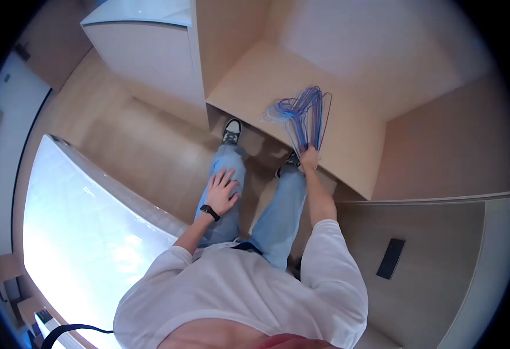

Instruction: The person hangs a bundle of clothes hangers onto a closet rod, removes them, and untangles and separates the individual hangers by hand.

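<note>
A bunch of thin blue and purple clothes hangers (307,110) is gathered in my right hand (309,158), whose fingers are wrapped round its near end. The hooks and frames fan out away from me, over the wooden floor panel of an open cabinet (348,131). My left hand (222,192) rests on my left thigh with its fingers spread, and nothing is in it. A dark watch sits on that wrist.
To the left stands a glossy white surface (92,232). A white-topped cabinet (144,52) is at the upper left. On the right, a cabinet door (435,250) carries a dark handle plate (390,259). My shoes are by the cabinet's front edge.
</note>
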Demonstrator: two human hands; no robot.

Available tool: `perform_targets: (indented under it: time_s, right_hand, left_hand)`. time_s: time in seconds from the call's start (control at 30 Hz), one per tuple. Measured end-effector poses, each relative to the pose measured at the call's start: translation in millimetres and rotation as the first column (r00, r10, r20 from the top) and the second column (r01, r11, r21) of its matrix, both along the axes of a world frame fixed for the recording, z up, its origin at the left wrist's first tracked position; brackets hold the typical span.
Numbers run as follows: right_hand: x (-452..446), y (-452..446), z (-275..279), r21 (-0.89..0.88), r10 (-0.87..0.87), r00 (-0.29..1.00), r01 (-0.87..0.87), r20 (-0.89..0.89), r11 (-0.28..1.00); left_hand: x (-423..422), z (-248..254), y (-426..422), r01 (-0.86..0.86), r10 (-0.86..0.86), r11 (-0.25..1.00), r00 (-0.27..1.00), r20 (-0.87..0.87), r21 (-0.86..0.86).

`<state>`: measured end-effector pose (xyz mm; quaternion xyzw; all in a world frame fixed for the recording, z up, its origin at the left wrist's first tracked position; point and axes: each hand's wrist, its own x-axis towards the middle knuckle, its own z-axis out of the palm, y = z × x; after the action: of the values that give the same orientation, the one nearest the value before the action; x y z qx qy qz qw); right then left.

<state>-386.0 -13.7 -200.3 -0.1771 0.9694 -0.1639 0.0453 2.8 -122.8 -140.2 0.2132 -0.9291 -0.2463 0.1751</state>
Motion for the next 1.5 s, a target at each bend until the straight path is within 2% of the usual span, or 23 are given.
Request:
perform_targets:
  time_s: [0.1, 0.13, 0.33, 0.43, 0.53, 0.6, 0.67, 0.7, 0.73, 0.77, 0.8, 0.83, 0.9, 0.97, 1.03, 1.13, 1.23, 1.3, 1.33, 1.4, 1.43, 1.47, 1.5]
  right_hand:
    - [9, 1, 18, -0.068, -0.127, 0.992, 0.126, -0.005, 0.99]
    - [7, 3, 6, -0.183, -0.18, 0.971, 0.15, -0.159, 0.972]
    - [0, 37, 17, -0.394, -0.161, 0.978, 0.096, -0.135, 0.914]
    - [22, 57, 37, -0.531, -0.259, 0.951, 0.133, -0.169, 0.837]
    - [63, 87, 87, -0.643, -0.209, 0.94, -0.013, -0.268, 0.766]
    - [100, 103, 108, -0.708, -0.131, 0.919, -0.19, -0.373, 0.681]
    - [158, 116, 129, -0.744, -0.007, 0.977, -0.156, -0.212, 0.65]
    - [190, 116, 135, -0.772, 0.071, 0.976, -0.206, -0.205, 0.602]
    - [225, 117, 137, -0.799, 0.156, 0.969, -0.245, -0.191, 0.549]
    - [258, 120, 135, -0.753, 0.27, 0.952, -0.282, -0.144, 0.594]
    - [294, 117, 141, -0.763, 0.337, 0.932, -0.312, -0.131, 0.566]
    - [325, 115, 137, -0.763, 0.432, 0.894, -0.36, -0.118, 0.537]
    - [373, 114, 111, -0.784, 0.457, 0.889, -0.298, -0.02, 0.545]
    - [382, 120, 94, -0.821, 0.411, 0.91, -0.194, 0.053, 0.537]
    - [385, 138, 90, -0.828, 0.364, 0.911, -0.047, 0.194, 0.559]
    - [381, 145, 79, -0.729, 0.335, 0.941, -0.199, 0.044, 0.655]
    - [385, 138, 70, -0.83, 0.361, 0.908, -0.029, 0.21, 0.557]
    - [386, 125, 66, -0.876, 0.454, 0.818, 0.118, 0.352, 0.467]
    - [383, 123, 64, -0.884, 0.505, 0.76, 0.193, 0.409, 0.426]
    - [371, 127, 62, -0.854, 0.611, 0.603, 0.291, 0.513, 0.43]
    - [368, 129, 64, -0.83, 0.655, 0.508, 0.344, 0.558, 0.44]
    - [365, 126, 64, -0.887, 0.647, 0.619, 0.208, 0.446, 0.412]
    - [362, 125, 69, -0.874, 0.655, 0.585, 0.241, 0.477, 0.421]
  left_hand:
    - [9, 4, 4, 0.039, -0.038, 0.998, 0.999, -0.004, 0.042]
    - [8, 1, 3, 0.054, -0.053, 0.998, 0.998, -0.018, 0.04]
    - [-4, 3, 9, 0.079, -0.079, 0.997, 0.997, -0.015, 0.003]
    - [-6, -2, 11, 0.024, -0.024, 1.0, 0.999, -0.033, 0.002]
    - [0, -15, 8, -0.039, 0.042, 0.999, 0.997, -0.068, 0.035]
    - [1, -32, 1, -0.061, 0.065, 0.997, 0.992, -0.105, 0.043]
    - [-4, -8, 8, -0.072, 0.082, 0.991, 0.992, -0.093, 0.114]
    - [-2, 1, 12, -0.084, 0.096, 0.984, 0.993, -0.075, 0.154]
    - [0, -2, 15, 0.045, 0.042, 0.924, 0.975, -0.218, 0.379]
    - [-1, 15, 29, 0.15, 0.094, 0.733, 0.944, -0.317, 0.664]
    - [-4, 35, 49, 0.257, 0.192, 0.458, 0.906, -0.377, 0.851]
    - [-7, 37, 59, 0.391, 0.173, 0.223, 0.885, -0.431, 0.893]
    - [16, 23, 83, 0.476, 0.234, -0.139, 0.868, -0.438, 0.868]
    - [19, 6, 93, 0.488, 0.305, -0.336, 0.866, -0.397, 0.806]
    - [28, -12, 106, 0.403, 0.246, -0.2, 0.903, -0.352, 0.893]
    - [45, -17, 107, 0.291, 0.177, -0.085, 0.946, -0.273, 0.953]
    - [47, 10, 92, 0.259, 0.16, -0.018, 0.954, -0.253, 0.966]
    - [41, 24, 82, 0.292, 0.125, 0.053, 0.947, -0.297, 0.955]
    - [36, 30, 81, 0.278, 0.072, 0.143, 0.954, -0.29, 0.95]
    - [34, 41, 84, 0.236, -0.021, 0.312, 0.97, -0.241, 0.92]
    - [34, 46, 86, 0.22, -0.049, 0.311, 0.975, -0.216, 0.924]
    - [30, 52, 86, 0.208, -0.079, 0.312, 0.978, -0.193, 0.927]
    - [27, 54, 84, 0.197, -0.111, 0.316, 0.979, -0.17, 0.928]
